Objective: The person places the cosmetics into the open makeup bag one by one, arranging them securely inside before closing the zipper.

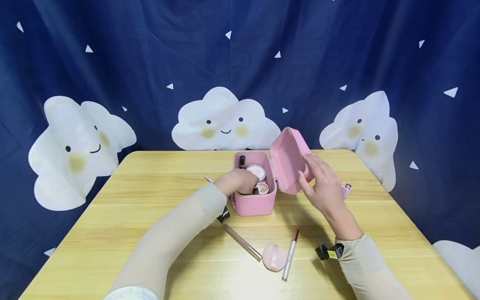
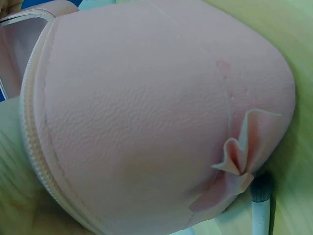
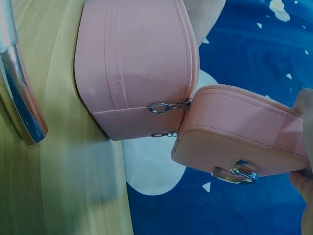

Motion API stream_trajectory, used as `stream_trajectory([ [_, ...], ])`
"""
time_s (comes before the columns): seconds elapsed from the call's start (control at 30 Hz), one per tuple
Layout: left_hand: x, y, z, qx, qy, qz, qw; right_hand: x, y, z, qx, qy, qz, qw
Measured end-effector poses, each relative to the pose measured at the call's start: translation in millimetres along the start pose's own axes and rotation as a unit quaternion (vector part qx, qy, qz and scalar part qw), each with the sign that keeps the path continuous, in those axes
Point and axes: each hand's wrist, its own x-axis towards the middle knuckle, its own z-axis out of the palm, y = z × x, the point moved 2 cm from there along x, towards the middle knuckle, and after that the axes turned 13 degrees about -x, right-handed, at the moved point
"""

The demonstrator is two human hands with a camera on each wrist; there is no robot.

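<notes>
Our left arm (image 1: 168, 246), sleeved in thin pale beige cloth, slants forward and inward to the middle of the head view. Our bare left hand (image 1: 241, 181) points downward there — its fingertips are hidden, so we cannot tell how they close. Our right arm (image 1: 371, 266), in matching beige cloth, reaches forward and leftward, the bare right wrist (image 1: 343, 225) showing past the cuff. We hold our bare right hand (image 1: 321, 183) raised, fingers (image 1: 318, 164) bent — thumb (image 1: 305, 184) set opposite them in a pinching grip.
</notes>
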Motion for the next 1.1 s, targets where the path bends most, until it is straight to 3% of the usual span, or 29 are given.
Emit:
stream_trajectory([
  [0.2,-3.6,-4.0,-4.3,-0.017,-0.002,0.065,0.9978,-1,0,0.9,0.0,-0.003,0.002,1.0],
  [0.3,-6.2,-6.7,-8.1,-0.025,0.015,0.1,0.9946,0,0,1.4,0.0,0.003,0.003,1.0],
  [0.5,-12.7,-15.7,-11.6,-0.02,0.088,0.09,0.9919,2,-1,0.6,0.007,0.023,-0.001,1.0],
  [0.6,-16.4,-17.6,-11.0,-0.009,0.103,0.082,0.9913,3,-1,0.2,0.011,0.028,-0.004,1.0],
  [0.7,-18.9,-14.8,-9.7,0.022,0.092,0.074,0.9928,3,0,0.1,0.009,0.028,-0.005,1.0],
  [0.83,-19.2,-6.5,-8.0,0.061,0.053,0.047,0.9956,1,2,0.7,0.002,0.016,-0.003,1.0],
  [1.1,-12.7,6.1,-3.6,0.045,-0.02,0.015,0.9987,0,1,2.5,-0.005,0.012,-0.001,1.0],
])
